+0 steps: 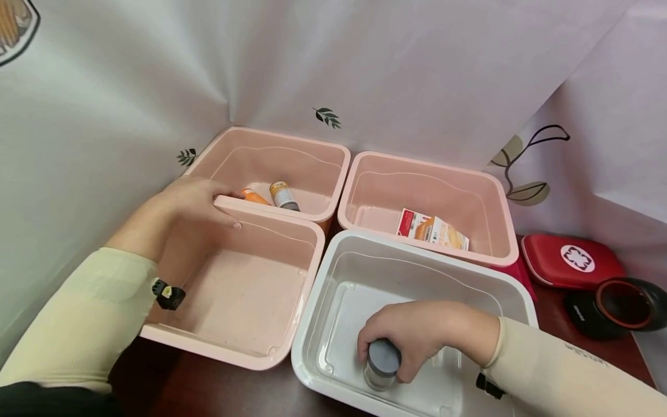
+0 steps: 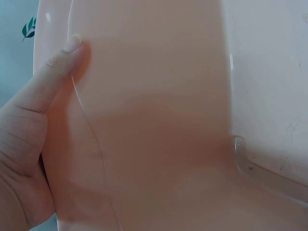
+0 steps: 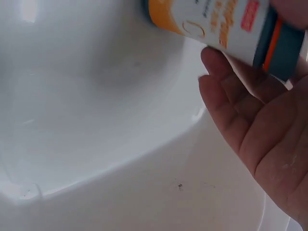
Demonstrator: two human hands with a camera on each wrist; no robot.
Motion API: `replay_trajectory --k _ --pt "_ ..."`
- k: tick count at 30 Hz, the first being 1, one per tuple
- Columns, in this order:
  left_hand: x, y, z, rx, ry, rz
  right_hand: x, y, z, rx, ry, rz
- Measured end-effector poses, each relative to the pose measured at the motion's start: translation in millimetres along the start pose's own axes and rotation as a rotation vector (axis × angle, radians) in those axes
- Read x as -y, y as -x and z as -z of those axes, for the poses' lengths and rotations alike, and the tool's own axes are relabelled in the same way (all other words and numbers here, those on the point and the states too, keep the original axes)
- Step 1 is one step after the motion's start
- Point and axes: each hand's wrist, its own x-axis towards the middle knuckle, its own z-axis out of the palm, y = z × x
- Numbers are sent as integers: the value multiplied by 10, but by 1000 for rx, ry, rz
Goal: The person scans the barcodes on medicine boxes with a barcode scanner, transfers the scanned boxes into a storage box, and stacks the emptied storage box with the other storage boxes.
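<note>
My right hand [image 1: 411, 333] reaches into the white bin [image 1: 349, 313] at front right and holds a small bottle with a grey cap [image 1: 384, 358]. In the right wrist view the bottle [image 3: 216, 24] shows a white and orange label and a dark cap; part of it is cut off by the frame. My left hand [image 1: 200, 200] grips the back rim of the front left pink bin [image 1: 245, 289]. Its thumb [image 2: 62, 62] presses the inner wall, and the other fingers reach over the rim, partly hidden.
The back left pink bin [image 1: 297, 147] holds an orange item [image 1: 255, 197] and a yellow and white bottle [image 1: 282, 194]. Small boxes [image 1: 432, 230] lie in the back right pink bin [image 1: 417, 185]. A red case [image 1: 552, 260] and a black device [image 1: 589, 313] stand at right.
</note>
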Motion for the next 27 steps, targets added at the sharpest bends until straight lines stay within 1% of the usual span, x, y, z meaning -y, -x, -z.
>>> replay_trajectory --k 6,11,14,16,18,21,27 --pt "11 19 23 -4 4 1 -7 -19 23 -58 16 -122" --pt "22 29 24 -7 9 5 3 -18 39 -67 24 -170" --pt "17 32 30 -5 8 10 18 -15 51 -80 29 -215" --pt "11 33 36 -5 6 11 36 -1 63 -102 27 -254" --pt "2 31 40 -3 9 13 57 24 81 -141 29 -270" --pt "-8 27 41 2 12 15 91 83 126 -225 36 -267" --pt "1 25 -3 2 39 27 190 260 257 -398 64 -171"
